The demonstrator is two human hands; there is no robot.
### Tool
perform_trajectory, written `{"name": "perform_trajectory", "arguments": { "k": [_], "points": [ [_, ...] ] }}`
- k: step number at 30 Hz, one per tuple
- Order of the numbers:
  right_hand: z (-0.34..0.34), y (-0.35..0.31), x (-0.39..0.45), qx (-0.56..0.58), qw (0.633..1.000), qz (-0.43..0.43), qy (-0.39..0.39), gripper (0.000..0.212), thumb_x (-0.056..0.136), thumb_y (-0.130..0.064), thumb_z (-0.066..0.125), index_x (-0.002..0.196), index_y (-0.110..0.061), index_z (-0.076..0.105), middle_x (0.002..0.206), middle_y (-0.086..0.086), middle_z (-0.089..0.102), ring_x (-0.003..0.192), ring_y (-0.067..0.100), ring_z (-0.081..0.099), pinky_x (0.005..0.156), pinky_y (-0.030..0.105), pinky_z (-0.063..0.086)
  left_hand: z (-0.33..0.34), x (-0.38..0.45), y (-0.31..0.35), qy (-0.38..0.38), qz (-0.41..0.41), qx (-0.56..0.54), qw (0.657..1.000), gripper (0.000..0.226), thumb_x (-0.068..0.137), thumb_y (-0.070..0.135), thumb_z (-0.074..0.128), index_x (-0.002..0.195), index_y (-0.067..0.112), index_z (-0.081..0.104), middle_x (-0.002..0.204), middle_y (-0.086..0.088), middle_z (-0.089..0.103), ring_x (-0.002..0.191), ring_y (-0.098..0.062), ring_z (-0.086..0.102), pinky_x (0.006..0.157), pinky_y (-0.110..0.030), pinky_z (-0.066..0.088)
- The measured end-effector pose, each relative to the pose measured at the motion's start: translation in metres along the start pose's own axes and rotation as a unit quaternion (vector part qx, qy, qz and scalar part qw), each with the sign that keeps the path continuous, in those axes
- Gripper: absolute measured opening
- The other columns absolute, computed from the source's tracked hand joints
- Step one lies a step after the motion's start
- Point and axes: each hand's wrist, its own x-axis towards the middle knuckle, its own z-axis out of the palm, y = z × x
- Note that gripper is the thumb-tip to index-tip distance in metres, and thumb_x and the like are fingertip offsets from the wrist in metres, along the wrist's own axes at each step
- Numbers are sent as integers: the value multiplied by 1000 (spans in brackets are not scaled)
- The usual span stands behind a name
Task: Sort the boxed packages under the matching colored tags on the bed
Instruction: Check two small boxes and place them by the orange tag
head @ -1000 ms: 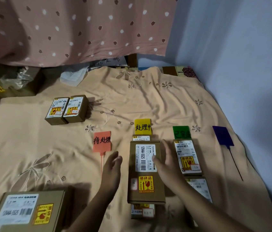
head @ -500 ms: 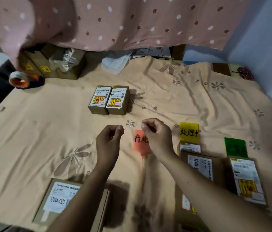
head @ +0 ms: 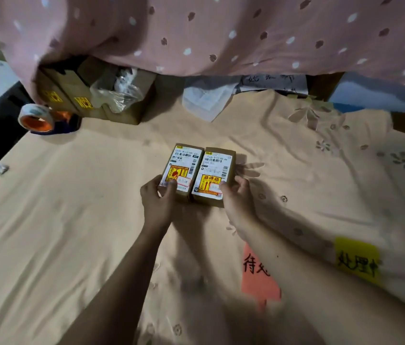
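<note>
Left hand [head: 157,197] grips the near end of the left box [head: 181,170]; right hand [head: 236,195] grips the right box [head: 215,176], both touching mid-bed [head: 72,220]. Open sheet spreads toward 9 o'clock; orange tag [head: 258,272] and yellow tag [head: 357,260] lie toward 4 o'clock

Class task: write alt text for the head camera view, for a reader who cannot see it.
A person's left hand and right hand each grip one of two small labelled boxes lying side by side on a peach bedsheet. An orange tag and yellow tag lie nearer, right.
</note>
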Motion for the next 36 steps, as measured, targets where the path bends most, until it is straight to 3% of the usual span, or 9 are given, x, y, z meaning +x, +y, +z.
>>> {"name": "perform_trajectory", "arguments": {
  "k": [3, 6, 10, 16, 20, 26, 30, 32, 36],
  "points": [
    [13, 9, 27, -11, 1000, 9, -3, 38, 82, -29, 56, 120, -26, 52, 113, -5, 68, 99, 13, 66, 89, 34, 53, 7, 31, -4, -3, -51, 21, 998, 67, 88, 45, 58, 143, 10, 44, 143, -10, 43, 127, -22, 51, 104, -35, 43],
    [21, 17, 43, -21, 1000, 10, 0, 39, 69, -41, 54, 108, -32, 56, 109, -8, 68, 97, 13, 67, 91, 40, 54, 10, 44, -8, -28, -55, 28, 998, 45, 88, 40, 56, 124, 13, 62, 117, -3, 68, 107, -19, 65, 86, -30, 50],
    [24, 30, 53, -25, 999, -21, 1, 45, 61, -48, 54, 105, -37, 54, 112, -7, 65, 104, 13, 63, 94, 42, 51, 14, 36, -9, 5, -43, 3, 999, 35, 88, 34, 61, 117, 15, 64, 109, 2, 69, 99, -15, 65, 84, -29, 51],
    [-4, 9, 11, 52, 995, -62, -54, 36, 86, -13, 55, 112, -36, 50, 107, -10, 70, 94, 3, 66, 87, 24, 51, 10, -6, 8, 27, -1, -55, 998, 32, 91, 17, 62, 121, 12, 56, 105, 9, 65, 85, 7, 63, 64, -3, 45],
    [-39, -2, -25, 84, 988, -105, -73, 41, 91, 0, 53, 119, -29, 48, 103, -12, 68, 85, -7, 66, 76, 13, 52, 2, -52, 28, 10, 19, -91, 996, 30, 91, 17, 65, 119, 16, 54, 103, 18, 64, 79, 16, 63, 63, 0, 43],
    [-104, -12, -97, 143, 976, -136, -90, 52, 91, 1, 53, 135, -25, 45, 121, -1, 67, 106, 11, 66, 78, 18, 53, -5, -142, 62, -31, 61, -147, 987, 32, 89, 9, 67, 114, 17, 50, 85, 26, 71, 82, 5, 68, 66, -6, 48],
    [-157, -17, -146, 147, 972, -160, -89, 59, 80, -7, 65, 130, -33, 46, 112, 1, 71, 98, 13, 69, 83, 31, 54, -10, -199, 77, -81, 80, -182, 977, 46, 75, 16, 72, 112, 23, 46, 115, 4, 66, 98, -9, 69, 78, -24, 57],
    [-186, -15, -171, 136, 970, -176, -99, 59, 73, -12, 64, 123, -38, 47, 108, -1, 72, 98, 15, 68, 87, 41, 53, -11, -231, 84, -134, 81, -180, 971, 55, 71, 22, 73, 115, 32, 42, 121, -3, 65, 103, -15, 70, 77, -22, 57],
    [-233, -14, -216, 135, 962, -192, -137, 65, 71, -9, 62, 126, -39, 43, 115, 3, 67, 102, 15, 67, 79, 31, 56, -6, -287, 93, -155, 99, -174, 967, 70, 63, 34, 82, 118, 39, 39, 122, -3, 64, 102, -16, 71, 74, -25, 59]
  ]
}}
